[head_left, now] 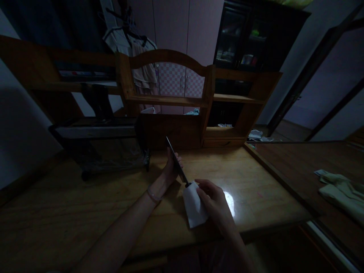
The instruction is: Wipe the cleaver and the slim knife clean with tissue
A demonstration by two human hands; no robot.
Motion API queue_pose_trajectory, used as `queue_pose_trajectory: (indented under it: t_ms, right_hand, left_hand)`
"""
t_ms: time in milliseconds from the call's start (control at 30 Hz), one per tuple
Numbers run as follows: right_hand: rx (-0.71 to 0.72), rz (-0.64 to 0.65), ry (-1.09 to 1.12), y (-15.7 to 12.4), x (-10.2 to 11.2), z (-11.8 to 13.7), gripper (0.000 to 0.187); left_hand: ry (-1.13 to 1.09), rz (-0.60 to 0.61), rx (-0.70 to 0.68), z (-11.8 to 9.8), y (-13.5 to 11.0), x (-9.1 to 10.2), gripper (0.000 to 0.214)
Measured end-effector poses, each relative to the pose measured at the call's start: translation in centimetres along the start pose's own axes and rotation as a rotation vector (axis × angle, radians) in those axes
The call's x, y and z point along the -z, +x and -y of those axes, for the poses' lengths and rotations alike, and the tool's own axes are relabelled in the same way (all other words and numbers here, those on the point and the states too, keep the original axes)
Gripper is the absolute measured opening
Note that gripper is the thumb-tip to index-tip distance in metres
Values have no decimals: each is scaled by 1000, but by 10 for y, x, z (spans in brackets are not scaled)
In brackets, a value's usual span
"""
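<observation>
My left hand is closed around a thin dark flat object, perhaps a phone or tablet seen edge-on, held upright over the wooden desk. A bracelet circles that wrist. My right hand pinches a white tissue or cloth and presses it against the lower edge of the dark object. The room is dim, so the dark object's exact kind is unclear.
A wooden hutch with shelves stands at the back of the desk. A dark monitor or stand is at back left. Clothes hang behind. A light reflection shines on the desk. Folded cloth lies at right.
</observation>
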State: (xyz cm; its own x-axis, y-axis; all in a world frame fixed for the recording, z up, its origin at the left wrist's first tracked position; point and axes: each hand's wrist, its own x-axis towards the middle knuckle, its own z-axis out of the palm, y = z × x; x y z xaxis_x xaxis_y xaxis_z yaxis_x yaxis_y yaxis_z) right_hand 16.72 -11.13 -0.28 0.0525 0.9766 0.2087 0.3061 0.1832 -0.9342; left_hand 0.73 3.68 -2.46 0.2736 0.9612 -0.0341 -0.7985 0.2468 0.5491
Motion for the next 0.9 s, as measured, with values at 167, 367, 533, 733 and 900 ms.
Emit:
queue_pose_trajectory:
  t_ms: [167,367,533,733,900]
  right_hand:
    - [76,-114,-98,0,-3,-2,25]
    - [91,-146,-87,-5,-11,-5,23]
    - [173,-196,-183,-22,-13,7,28]
    - [247,-105,-319,-37,-24,6,52]
    - [260,-75,-408,-33,-40,-4,62]
  left_hand:
    - [-21,56,-27,1,2,2,46]
    - [-37,40,-6,0,0,-1,47]
    - [-16,14,-14,-1,-2,-5,47]
    - [-15,5,-21,-1,-2,-3,45]
    - [-29,1,-3,-1,-1,-2,43]
